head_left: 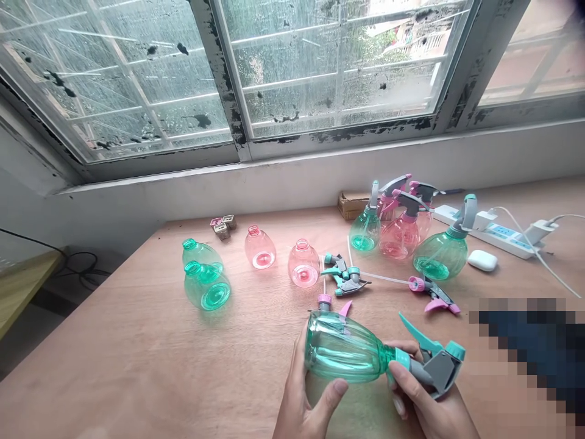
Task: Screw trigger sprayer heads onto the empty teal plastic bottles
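My left hand [305,403] wraps around the body of a green spray bottle [342,349] that lies on its side above the table. My right hand [427,402] grips the teal and grey trigger head [434,361] at the bottle's neck. Just behind the bottle a pink-capped trigger head [325,300] peeks out. Loose trigger heads lie nearby: a teal pair [343,275] and a pink one [434,296] with a long white tube.
Two green bottles [205,277] and two pink bottles [280,256] without heads sit mid-table. Assembled green and pink sprayers [409,228] stand at the back right, by a cardboard box [353,204], a power strip [498,235] and a white earbud case [482,260]. Wooden table [137,353] under a window.
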Tool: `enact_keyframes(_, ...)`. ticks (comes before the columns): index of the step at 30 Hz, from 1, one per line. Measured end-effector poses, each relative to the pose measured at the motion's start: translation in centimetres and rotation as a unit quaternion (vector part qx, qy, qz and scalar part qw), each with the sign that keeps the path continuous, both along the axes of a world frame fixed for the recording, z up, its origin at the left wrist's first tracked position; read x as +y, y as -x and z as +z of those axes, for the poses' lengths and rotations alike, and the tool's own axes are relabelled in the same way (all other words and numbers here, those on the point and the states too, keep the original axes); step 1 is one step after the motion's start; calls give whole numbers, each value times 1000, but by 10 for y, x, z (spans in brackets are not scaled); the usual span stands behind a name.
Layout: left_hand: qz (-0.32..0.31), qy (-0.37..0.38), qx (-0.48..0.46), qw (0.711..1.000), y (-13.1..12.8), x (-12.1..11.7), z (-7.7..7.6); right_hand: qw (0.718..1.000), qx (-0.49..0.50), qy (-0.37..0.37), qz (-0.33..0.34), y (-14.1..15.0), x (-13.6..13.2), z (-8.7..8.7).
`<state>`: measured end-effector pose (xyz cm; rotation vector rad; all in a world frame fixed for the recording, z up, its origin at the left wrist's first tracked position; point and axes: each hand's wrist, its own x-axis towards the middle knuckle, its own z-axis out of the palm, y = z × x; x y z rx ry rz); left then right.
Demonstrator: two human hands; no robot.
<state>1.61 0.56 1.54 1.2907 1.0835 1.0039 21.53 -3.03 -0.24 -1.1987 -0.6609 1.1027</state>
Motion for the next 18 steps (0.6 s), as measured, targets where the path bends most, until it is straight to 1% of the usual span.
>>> enact_keyframes(6,7,-10,-9,1000,0,1,-5,1000,-6,-3,-5,0,0,-4)
enact_keyframes(13,5,-6,-10,1000,0,2,-5,1000,-4,4,-10,0,0,-6)
enact_keyframes(18,13,-6,1,1000,0,2,-8,1000,-5,0,-6,0,0,-4)
